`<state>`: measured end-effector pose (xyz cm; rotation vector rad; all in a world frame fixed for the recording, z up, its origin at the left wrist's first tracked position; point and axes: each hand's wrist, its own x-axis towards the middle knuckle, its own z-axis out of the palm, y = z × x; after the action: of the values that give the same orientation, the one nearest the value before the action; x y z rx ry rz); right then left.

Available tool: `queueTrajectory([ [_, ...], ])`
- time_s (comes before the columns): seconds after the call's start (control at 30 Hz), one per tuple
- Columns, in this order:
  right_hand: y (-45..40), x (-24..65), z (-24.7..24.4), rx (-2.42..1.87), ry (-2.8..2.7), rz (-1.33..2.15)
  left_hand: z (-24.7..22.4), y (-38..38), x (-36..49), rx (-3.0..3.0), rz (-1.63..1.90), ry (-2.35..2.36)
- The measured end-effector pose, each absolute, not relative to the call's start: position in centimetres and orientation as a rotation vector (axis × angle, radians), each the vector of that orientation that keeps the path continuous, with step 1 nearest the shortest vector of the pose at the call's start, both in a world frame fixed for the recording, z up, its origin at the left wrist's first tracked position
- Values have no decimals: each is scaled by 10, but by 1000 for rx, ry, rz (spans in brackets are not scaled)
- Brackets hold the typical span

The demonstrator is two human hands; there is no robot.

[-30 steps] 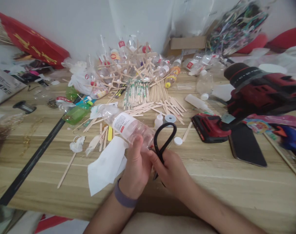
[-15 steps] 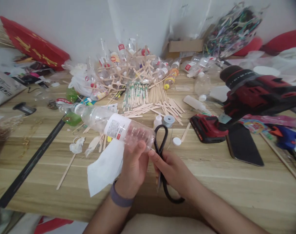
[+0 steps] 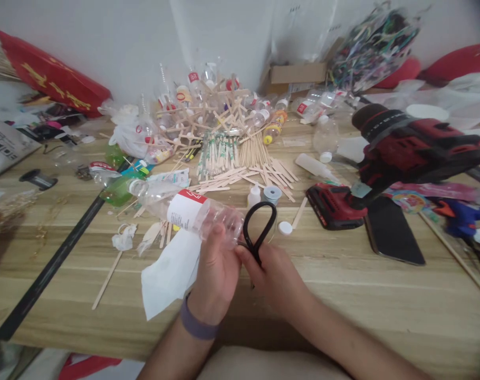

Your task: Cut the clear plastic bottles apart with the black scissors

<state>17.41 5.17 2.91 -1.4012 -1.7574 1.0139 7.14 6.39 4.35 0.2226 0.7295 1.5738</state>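
Observation:
My left hand (image 3: 218, 269) is wrapped round the lower end of a clear plastic bottle (image 3: 224, 217), with the thumb on top. The bottle lies tilted, its neck pointing away to the left, and wears a white and red label (image 3: 184, 209). In my right hand (image 3: 279, 274) is a pair of black-handled scissors (image 3: 272, 211), gripped close against the bottle's base. One handle loop stands up above the fingers; the blades are mostly hidden by the hands. A sheet of white paper (image 3: 164, 279) lies under and beside my left wrist.
A red and black cordless drill (image 3: 414, 153) stands at the right beside a black phone (image 3: 394, 232). Wooden sticks (image 3: 220, 179), a small dropper bottle (image 3: 254, 195) and a wire spool (image 3: 272, 194) lie ahead. Several plastic bottles (image 3: 259, 119) crowd the back. A black strip (image 3: 54, 264) crosses the left.
The bottle has rolled in my left hand, so more red of its label shows. My right hand has turned the scissors; the lower handle loop is now out of sight.

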Motion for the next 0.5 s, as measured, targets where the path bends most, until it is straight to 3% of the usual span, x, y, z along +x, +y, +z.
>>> queueTrajectory([
  [0.5, 49, 178, 43, -1426, -1358, 1951, 34, 71, 65, 433, 1555, 657],
])
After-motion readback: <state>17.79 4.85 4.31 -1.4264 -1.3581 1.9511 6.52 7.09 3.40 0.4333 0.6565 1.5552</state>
